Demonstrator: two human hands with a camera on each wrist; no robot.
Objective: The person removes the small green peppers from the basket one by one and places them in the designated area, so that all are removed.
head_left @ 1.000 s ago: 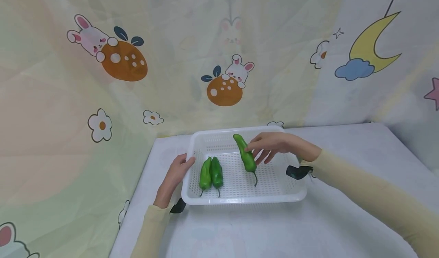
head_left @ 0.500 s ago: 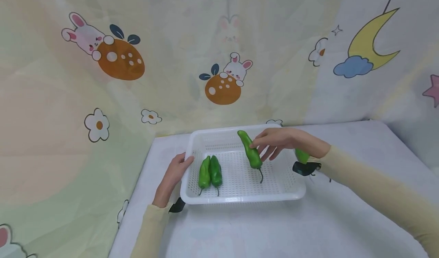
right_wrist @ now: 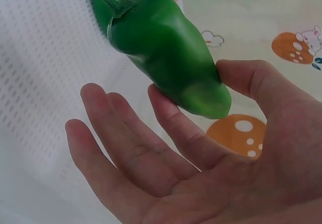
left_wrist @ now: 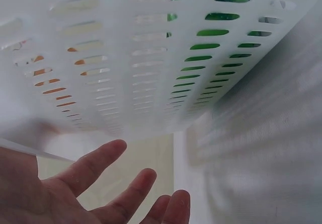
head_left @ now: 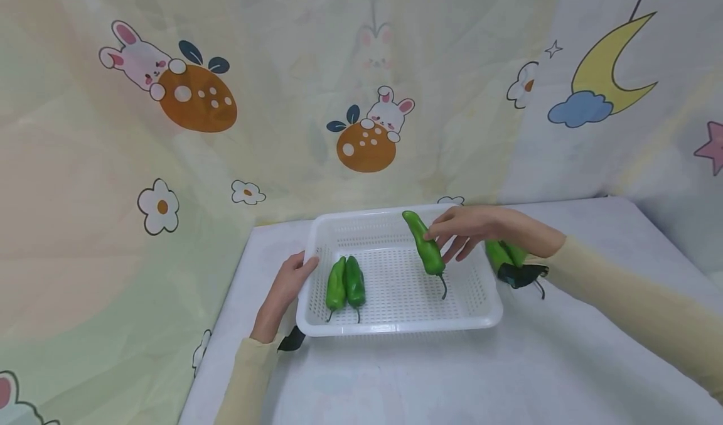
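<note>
In the head view, the right hand (head_left: 471, 222) pinches a green pepper (head_left: 425, 246) by its side, stem down, above the right part of a white basket (head_left: 395, 331). Beside the left hand (head_left: 292, 279), a lighter pepper (head_left: 336, 287) and a darker pepper (head_left: 355, 282) lie inside. Below the right wrist, outside the basket, other peppers (head_left: 496, 254) are partly hidden, so I can't count them. The left thumb hooks over the near rim; if that light hold gives, a knock could shift the basket.

In the left wrist view, the left fingers (left_wrist: 133, 196) stretch out below the slotted wall rather than clamping it, so a bump on the far side would meet little resistance.

In the right wrist view, only thumb and index finger grasp the held pepper, towards its narrow end; the other fingers spread free. Its smooth skin and heavier stem end could make it swivel or slip out.
</note>
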